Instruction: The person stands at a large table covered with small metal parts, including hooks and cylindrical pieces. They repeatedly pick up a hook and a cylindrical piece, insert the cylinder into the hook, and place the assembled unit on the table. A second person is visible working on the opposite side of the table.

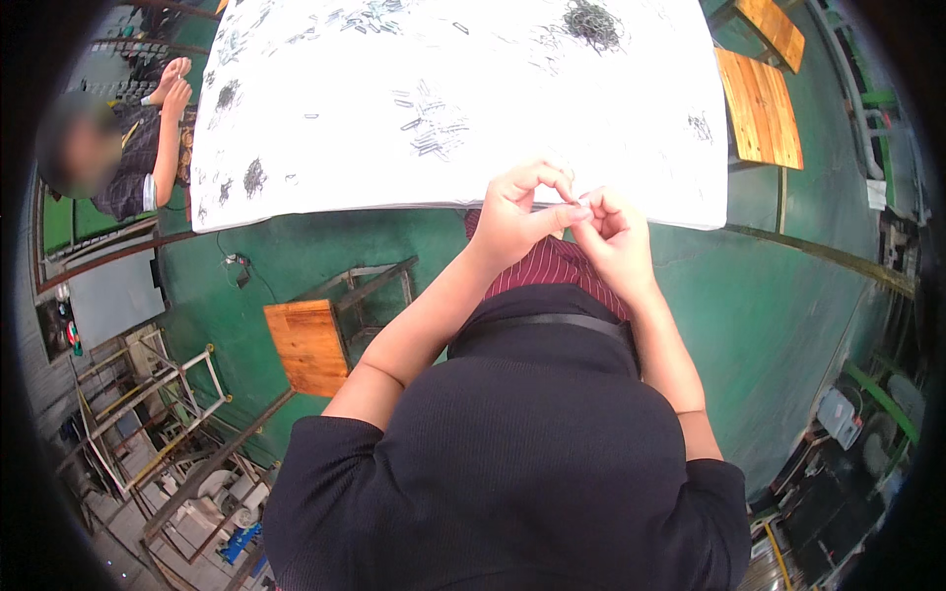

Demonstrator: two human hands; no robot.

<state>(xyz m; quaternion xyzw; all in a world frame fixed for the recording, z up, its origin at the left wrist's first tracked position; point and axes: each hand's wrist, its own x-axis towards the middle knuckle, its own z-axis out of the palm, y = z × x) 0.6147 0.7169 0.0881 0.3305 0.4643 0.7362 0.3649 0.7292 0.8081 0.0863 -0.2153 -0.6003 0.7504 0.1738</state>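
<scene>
Nearest to me, at six o'clock, my own dark shirt filled the lower frame, and both forearms ran up from it toward the middle. My left hand (514, 209) was pinched narrow, thumb and forefinger closed on a small metal clip (576, 204); my right hand (613, 231) was curled tight and met it at the fingertips, gripping the same piece from the other side. The clip sat just over the near edge of the bench (296, 197), above my striped apron (552, 266), and it was too small for me to tell its exact shape.

That position was what worried me. I judged that if either pinch slackened, the piece would miss the white top and fall into my lap or onto the green floor (788, 315), where so tiny a thing would be hard to find. With the fingertips crowded together, a slip could also have nicked a finger.

Farther out, at twelve o'clock, loose clips (429, 123) lay scattered on the bench, and a dark tangled heap (591, 22) sat at the far edge near one o'clock. A careless sleeve or elbow could have swept those off. At ten o'clock another person's hands (174, 84) worked at the bench's left side, well apart from mine. A wooden stool (307, 345) stood at eight o'clock, and another one (759, 108) at two.
</scene>
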